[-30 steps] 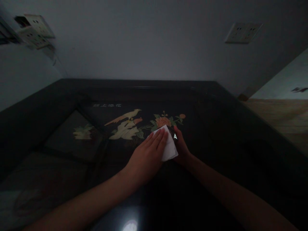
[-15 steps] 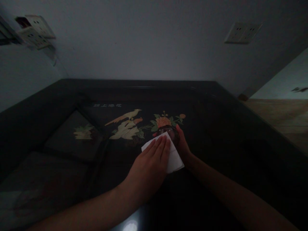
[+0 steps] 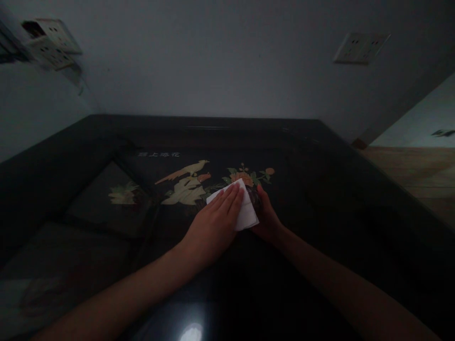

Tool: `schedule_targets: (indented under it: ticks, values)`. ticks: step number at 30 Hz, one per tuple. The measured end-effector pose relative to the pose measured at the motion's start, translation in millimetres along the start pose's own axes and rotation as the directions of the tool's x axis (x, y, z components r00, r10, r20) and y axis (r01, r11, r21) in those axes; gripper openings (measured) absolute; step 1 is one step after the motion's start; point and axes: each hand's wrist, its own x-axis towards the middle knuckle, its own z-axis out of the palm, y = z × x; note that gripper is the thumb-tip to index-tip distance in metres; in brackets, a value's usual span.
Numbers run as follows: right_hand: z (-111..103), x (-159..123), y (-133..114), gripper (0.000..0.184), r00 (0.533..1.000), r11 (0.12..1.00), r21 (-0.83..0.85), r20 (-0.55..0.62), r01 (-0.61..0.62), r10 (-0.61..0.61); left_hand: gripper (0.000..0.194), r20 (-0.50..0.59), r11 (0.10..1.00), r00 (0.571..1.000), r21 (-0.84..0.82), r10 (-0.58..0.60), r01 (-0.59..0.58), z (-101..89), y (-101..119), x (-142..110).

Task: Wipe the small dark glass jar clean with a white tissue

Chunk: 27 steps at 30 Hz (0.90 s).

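Note:
My left hand point(image 3: 218, 218) lies over a folded white paper tissue point(image 3: 248, 215), its fingers together and pressing the sheet down. Beneath the tissue is a dark, round, glassy container point(image 3: 253, 195), mostly covered, so its exact kind is unclear. Around the right side of that container wraps my right hand point(image 3: 267, 218), with the thumb or a finger showing at its far edge. Both hands are above a glossy black tabletop point(image 3: 302, 265).
Inlaid pictures of a bird point(image 3: 190, 170) and flowers point(image 3: 263, 176) decorate the dark surface. A pale wall point(image 3: 220, 61) rises behind it, with sockets at right point(image 3: 361, 48) and left point(image 3: 59, 38). Wooden flooring point(image 3: 415, 166) shows beyond the right edge.
My left hand and the tissue have slid slightly up and left across the container, now covering more of its top. My right hand still holds the container in nearly the same place.

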Motion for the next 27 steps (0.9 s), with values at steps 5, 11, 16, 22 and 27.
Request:
schedule_targets:
  ticks: [5,11,16,22,27]
  values:
    - [0.7,-0.4,-0.5,0.047,0.999,0.999,0.042,-0.048,-0.003,0.005,0.060,0.026,0.999,1.000,0.037,-0.007,0.006,-2.9,3.6,-1.9]
    - [-1.9,1.3,-1.7,0.041,0.995,0.996,0.057,-0.066,0.075,-0.071,0.056,0.039,0.994,0.999,0.103,-0.031,0.027,-8.7,13.6,-7.2]
    - [-2.2,1.4,-3.5,0.046,0.998,0.996,0.073,-0.036,0.055,-0.053,0.057,0.029,0.996,0.999,0.090,-0.025,0.022,-6.0,13.8,-6.0]
    - [-1.2,0.5,0.1,0.063,0.997,0.997,0.047,0.051,0.062,-0.064,0.062,-0.028,0.999,0.999,0.030,0.030,-0.030,6.4,-0.3,0.3]
    - [-0.9,0.4,2.2,0.059,0.997,0.998,0.041,0.057,0.050,-0.052,0.063,-0.067,0.999,0.997,-0.022,0.042,-0.043,6.3,-7.0,0.8]
